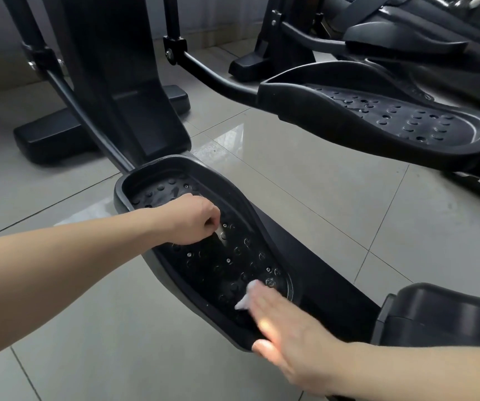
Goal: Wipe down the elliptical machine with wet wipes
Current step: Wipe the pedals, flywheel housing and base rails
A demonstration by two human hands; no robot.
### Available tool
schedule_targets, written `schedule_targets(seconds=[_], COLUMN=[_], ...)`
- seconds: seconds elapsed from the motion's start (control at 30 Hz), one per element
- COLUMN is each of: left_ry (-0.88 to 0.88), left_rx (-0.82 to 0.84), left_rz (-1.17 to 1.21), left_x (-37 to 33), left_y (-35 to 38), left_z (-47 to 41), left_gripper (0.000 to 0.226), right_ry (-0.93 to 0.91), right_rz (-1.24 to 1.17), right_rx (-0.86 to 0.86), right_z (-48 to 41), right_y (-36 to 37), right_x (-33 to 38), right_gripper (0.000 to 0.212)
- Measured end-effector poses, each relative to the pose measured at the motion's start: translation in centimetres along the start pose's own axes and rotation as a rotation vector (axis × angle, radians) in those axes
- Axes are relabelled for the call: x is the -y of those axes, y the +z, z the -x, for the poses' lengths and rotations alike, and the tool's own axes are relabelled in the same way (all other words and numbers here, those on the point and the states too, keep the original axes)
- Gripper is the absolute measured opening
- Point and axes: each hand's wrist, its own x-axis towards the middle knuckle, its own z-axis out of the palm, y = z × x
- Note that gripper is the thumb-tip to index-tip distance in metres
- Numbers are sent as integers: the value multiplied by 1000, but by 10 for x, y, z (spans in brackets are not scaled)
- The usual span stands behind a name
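On the near pedal (230, 188) of the elliptical machine (123, 82), the right hand (288, 328), blurred, presses a white wet wipe (246, 298) with flat fingers against its rear end, while the left hand (192, 221) curls its fingers round a small pale scrap (223, 235) mid-pedal.

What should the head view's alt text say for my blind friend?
A person's right hand presses a white wipe on the near black elliptical pedal; the left hand rests curled further up it. Grey tiled floor beneath.

- Your right hand (288, 322) lies flat and blurred, pressing a white wipe (246, 296) onto the heel end of the near pedal (254, 215).
- Your left hand (189, 219) is curled mid-pedal; its hold is unclear.
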Motion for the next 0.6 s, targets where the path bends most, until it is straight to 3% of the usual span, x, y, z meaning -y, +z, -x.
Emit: schedule_targets(seconds=[0.1,0.33,0.43,0.5,0.6], left_ry=[3,-8,-25,-25,-19], left_rx=[-4,-30,-32,-34,-48], left_rz=[-1,1,5,2,-6], left_x=[0,5,9,10,7], left_y=[1,-1,-1,-1,-1], left_z=[0,0,0,-1,-3], left_gripper=[16,15,15,16,16], right_ry=[-233,61,-131,-269,-162], right_rz=[-12,104,-23,54,187], right_rx=[-68,-113,16,20,-88], right_z=[-13,-26,-46,-58,-67], right_y=[5,11,12,8,3], right_x=[11,-19,-1,-4,-37], right_gripper=[62,72,67,61,60])
